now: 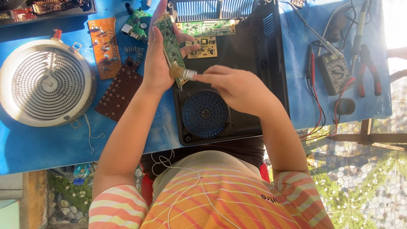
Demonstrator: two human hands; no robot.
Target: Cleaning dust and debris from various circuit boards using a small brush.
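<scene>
We see the left hand (157, 63) gripping the narrow green circuit board (171, 42) upright above the tabletop (42, 144), while the right hand (235, 87), fingers closed on a small brush (183, 73), touches its lower end.

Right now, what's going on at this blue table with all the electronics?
A person holds a narrow green circuit board upright in the left hand. The right hand holds a small brush against the board's lower end. Below the hands lies an opened black appliance casing with a blue fan grille. A round heating coil plate, an orange board, a multimeter and red pliers lie around it.
</scene>
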